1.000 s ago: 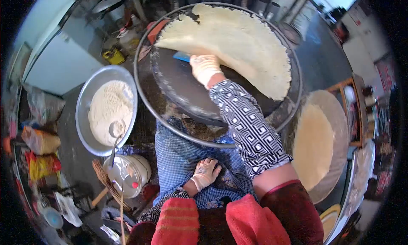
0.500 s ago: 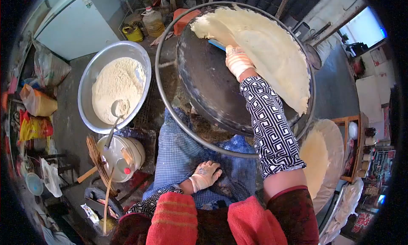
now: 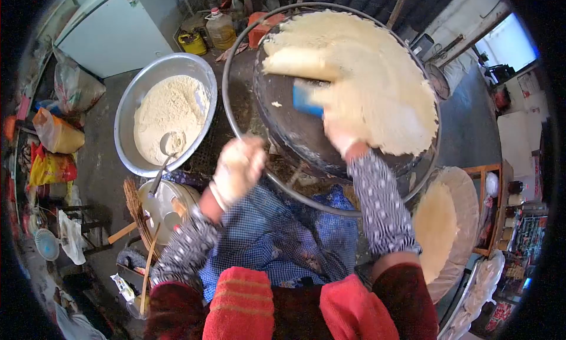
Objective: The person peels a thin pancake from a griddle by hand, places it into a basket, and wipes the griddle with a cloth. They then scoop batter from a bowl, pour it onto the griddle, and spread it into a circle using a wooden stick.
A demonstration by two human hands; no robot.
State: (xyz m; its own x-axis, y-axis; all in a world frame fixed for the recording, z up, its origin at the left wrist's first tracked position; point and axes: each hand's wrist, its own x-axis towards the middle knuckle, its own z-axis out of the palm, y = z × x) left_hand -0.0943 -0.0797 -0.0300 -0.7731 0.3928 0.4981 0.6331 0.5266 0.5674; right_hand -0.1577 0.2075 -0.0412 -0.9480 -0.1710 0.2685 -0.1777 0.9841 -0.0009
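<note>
A large round black griddle (image 3: pixel 295 131) stands in front of me, with pale batter (image 3: pixel 377 86) spread over its far and right parts. My right hand (image 3: pixel 345 131), gloved and blurred, grips a blue scraper (image 3: pixel 308 99) at the edge of the batter. A thicker roll of batter (image 3: pixel 300 63) lies along the left side of the spread. My left hand (image 3: pixel 239 166), also gloved, is raised beside the metal ring (image 3: pixel 227 98) around the griddle. Motion smears its fingers, so I cannot make out how they are held.
On the left stands a metal basin (image 3: pixel 121 128) of pale flour with a ladle (image 3: pixel 162 175) in it. Below it are a white bucket (image 3: pixel 191 198) and a brush (image 3: pixel 134 207). A thin round flatbread (image 3: pixel 436 231) lies on a covered round surface at the right.
My left hand has risen from my lap toward the ring. My right hand has moved down toward me with the scraper. Batter now covers more of the griddle's far left side.
</note>
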